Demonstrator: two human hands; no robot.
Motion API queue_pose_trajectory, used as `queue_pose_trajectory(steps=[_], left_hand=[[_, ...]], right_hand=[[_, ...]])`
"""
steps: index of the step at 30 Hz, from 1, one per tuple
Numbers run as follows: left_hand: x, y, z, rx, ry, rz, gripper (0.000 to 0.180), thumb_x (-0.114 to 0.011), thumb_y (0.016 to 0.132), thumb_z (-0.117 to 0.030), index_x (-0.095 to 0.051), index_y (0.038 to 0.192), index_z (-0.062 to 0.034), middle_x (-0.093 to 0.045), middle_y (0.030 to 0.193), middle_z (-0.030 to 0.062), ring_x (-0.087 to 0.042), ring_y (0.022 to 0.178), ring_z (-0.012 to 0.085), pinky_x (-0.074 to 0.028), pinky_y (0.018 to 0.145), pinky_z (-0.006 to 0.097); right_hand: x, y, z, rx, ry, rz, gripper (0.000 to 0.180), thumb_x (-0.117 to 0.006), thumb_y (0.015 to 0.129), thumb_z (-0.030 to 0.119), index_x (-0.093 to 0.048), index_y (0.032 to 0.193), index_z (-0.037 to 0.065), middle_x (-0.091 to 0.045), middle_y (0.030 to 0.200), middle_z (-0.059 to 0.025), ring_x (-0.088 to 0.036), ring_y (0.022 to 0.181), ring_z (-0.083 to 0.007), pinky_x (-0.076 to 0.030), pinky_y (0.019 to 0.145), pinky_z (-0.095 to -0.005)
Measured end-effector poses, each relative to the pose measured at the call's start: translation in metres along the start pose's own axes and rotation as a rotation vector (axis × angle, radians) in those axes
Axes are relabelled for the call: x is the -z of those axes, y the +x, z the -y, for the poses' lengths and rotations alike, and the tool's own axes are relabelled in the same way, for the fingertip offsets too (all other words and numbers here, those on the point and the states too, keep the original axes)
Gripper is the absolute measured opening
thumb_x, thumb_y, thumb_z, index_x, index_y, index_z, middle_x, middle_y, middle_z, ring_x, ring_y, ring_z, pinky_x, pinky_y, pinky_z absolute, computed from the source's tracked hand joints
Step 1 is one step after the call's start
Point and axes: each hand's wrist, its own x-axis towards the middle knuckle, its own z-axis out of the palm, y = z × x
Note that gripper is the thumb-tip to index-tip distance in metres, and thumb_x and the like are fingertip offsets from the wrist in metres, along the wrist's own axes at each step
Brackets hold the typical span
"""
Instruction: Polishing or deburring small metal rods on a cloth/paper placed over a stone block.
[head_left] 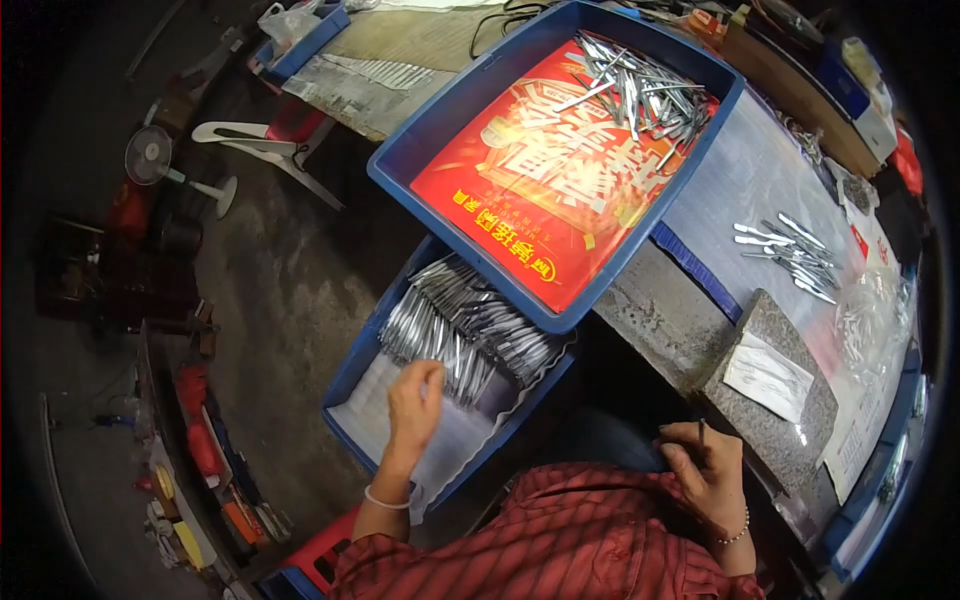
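Note:
My left hand (415, 405) hovers over the near end of the lower blue bin (345, 415), its fingers curled together. Whatever they hold, if anything, is hidden. Just beyond the fingertips lie rows of slim silver metal pieces (435, 335), packed side by side on a pale liner. My right hand (708, 475) is in front of my body on the right, closed, with a thin dark stick (702, 431) poking up between thumb and fingers. The upper blue tray (480, 240) overlaps the lower bin; more silver pieces (645, 90) are heaped loosely at its far end, on a red printed sheet (560, 170).
On the worktable at right are a loose pile of silver pieces (790, 255), a stone block (800, 430) with a folded white cloth (768, 377), and clear plastic bags (870, 325). A fan (150, 155) and white chair (265, 140) stand at left.

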Motion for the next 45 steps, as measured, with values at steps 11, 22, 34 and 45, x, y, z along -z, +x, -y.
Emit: queue_pose_trajectory(steps=[11, 22, 34, 45], left_hand=[[-0.025, 0.015, 0.069, -0.13, 0.503, -0.204, 0.008, -0.062, 0.087, -0.014, -0.062, 0.089, -0.0066, -0.06, 0.09, 0.0116, -0.056, 0.092, 0.0307, -0.041, 0.083, 0.043], [-0.022, -0.003, -0.094, -0.322, 0.082, -0.013, 0.009, -0.062, 0.082, 0.0, -0.063, 0.091, -0.0008, -0.061, 0.089, 0.015, -0.058, 0.08, 0.0321, -0.045, 0.071, 0.041], [-0.148, 0.113, -0.354, -0.827, -0.466, 0.361, 0.011, -0.064, 0.083, -0.001, -0.065, 0.094, 0.0007, -0.065, 0.086, 0.0136, -0.064, 0.079, 0.0265, -0.049, 0.072, 0.031], [-0.276, 0.197, -0.386, -0.855, 0.053, 0.558, 0.013, -0.068, 0.076, -0.013, -0.065, 0.082, -0.0016, -0.062, 0.084, 0.0173, -0.06, 0.086, 0.0356, -0.048, 0.077, 0.044]], right_hand=[[0.0, -0.001, -0.002, 0.132, -0.104, 0.044, 0.017, -0.069, 0.083, 0.005, -0.065, 0.099, 0.001, -0.066, 0.082, -0.0144, -0.065, 0.063, -0.0274, -0.051, 0.056, -0.0324], [0.038, -0.021, -0.018, 0.248, -0.044, 0.018, 0.019, -0.067, 0.087, 0.014, -0.064, 0.103, 0.004, -0.065, 0.085, -0.0115, -0.065, 0.067, -0.0287, -0.052, 0.057, -0.0359], [0.096, -0.085, -0.06, -0.02, 0.289, -0.504, 0.012, -0.064, 0.087, 0.003, -0.068, 0.096, -0.004, -0.072, 0.079, -0.0103, -0.069, 0.071, -0.0145, -0.054, 0.066, -0.0247], [0.103, -0.091, -0.074, 0.165, 0.203, -0.457, 0.012, -0.068, 0.085, 0.005, -0.069, 0.096, -0.001, -0.073, 0.083, -0.0097, -0.071, 0.072, -0.0146, -0.055, 0.065, -0.0252]])
